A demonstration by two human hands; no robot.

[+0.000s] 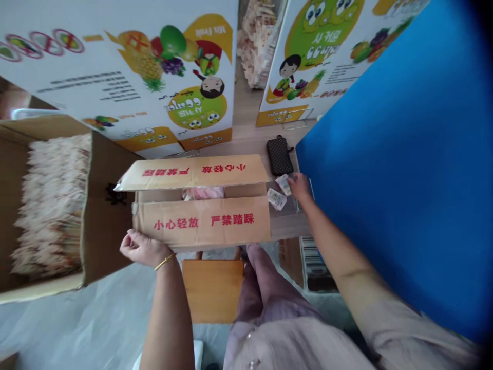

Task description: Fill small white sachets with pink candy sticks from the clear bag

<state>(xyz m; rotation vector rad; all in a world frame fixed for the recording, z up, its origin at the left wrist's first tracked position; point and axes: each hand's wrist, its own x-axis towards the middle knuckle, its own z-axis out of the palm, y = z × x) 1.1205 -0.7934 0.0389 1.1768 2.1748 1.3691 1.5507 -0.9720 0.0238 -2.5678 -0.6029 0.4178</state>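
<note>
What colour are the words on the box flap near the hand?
Red, printed on the tan cardboard flap; they show best in the head view.

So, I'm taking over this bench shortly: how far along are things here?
Looks done: the left carton is packed with pale shredded bundles. In hand: the right hand touches banknotes beside a black woven wallet, and the left hand sits at the corner of the near flap of the middle carton. Left: that carton's flaps stand open, a pink packet showing inside.
</note>
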